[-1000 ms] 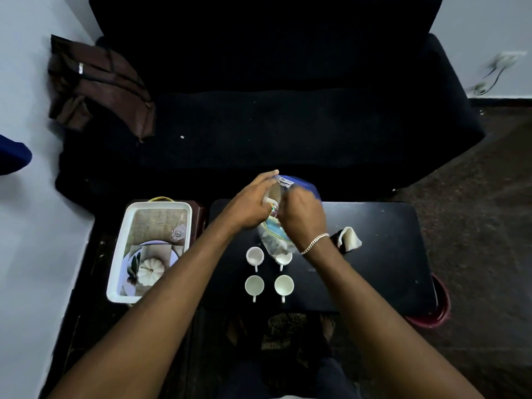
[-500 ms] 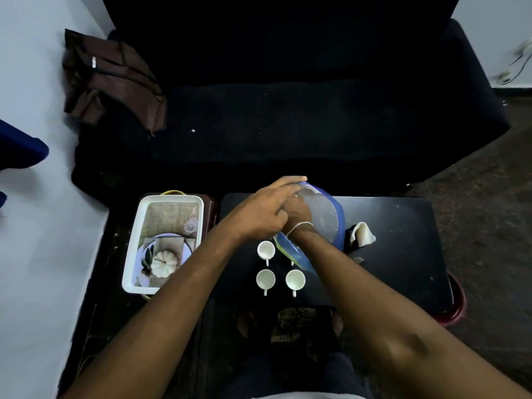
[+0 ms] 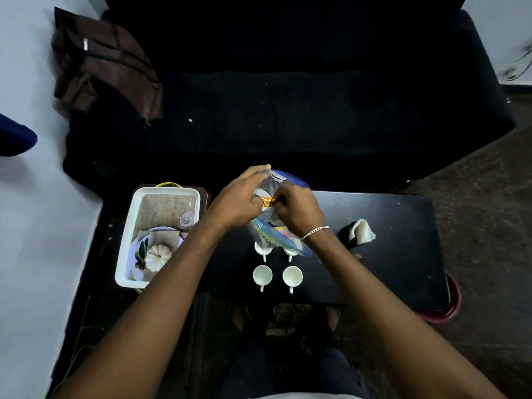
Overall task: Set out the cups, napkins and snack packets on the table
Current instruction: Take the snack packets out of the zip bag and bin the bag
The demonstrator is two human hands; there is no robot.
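Observation:
Both hands work above the far side of the black table (image 3: 397,272). My left hand (image 3: 237,204) grips the mouth of a clear plastic bag with blue print (image 3: 273,236). My right hand (image 3: 298,210) pinches a small orange and yellow snack packet (image 3: 267,201) at the bag's opening. Several white cups stand in a square below the bag: the two near ones (image 3: 262,275) (image 3: 292,276) are in full view, and the bag partly covers the two far ones (image 3: 262,249). A white folded napkin (image 3: 363,231) lies to the right on the table.
A white tray (image 3: 124,254) left of the table holds a plate, a small white pumpkin (image 3: 157,254), folded cloth and burlap. A black sofa (image 3: 288,110) runs behind the table, with a brown bag (image 3: 100,61) on its left arm. A red basin (image 3: 453,306) shows under the table's right end.
My right hand, which was reaching down inside the bag, has come up to the opening with an orange packet in its fingers. My left hand still holds the bag's mouth.

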